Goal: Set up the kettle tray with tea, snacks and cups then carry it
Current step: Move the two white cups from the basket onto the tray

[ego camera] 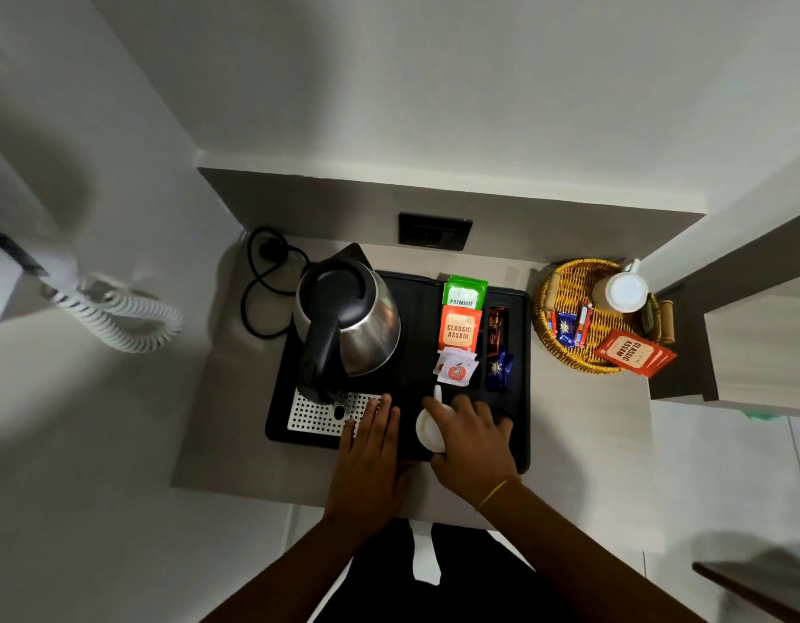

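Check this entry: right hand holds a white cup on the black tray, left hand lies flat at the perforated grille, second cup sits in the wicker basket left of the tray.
The head view shows the wicker basket with the second cup right of the black tray, not left. Right hand on the white cup and left hand at the perforated grille are correct.
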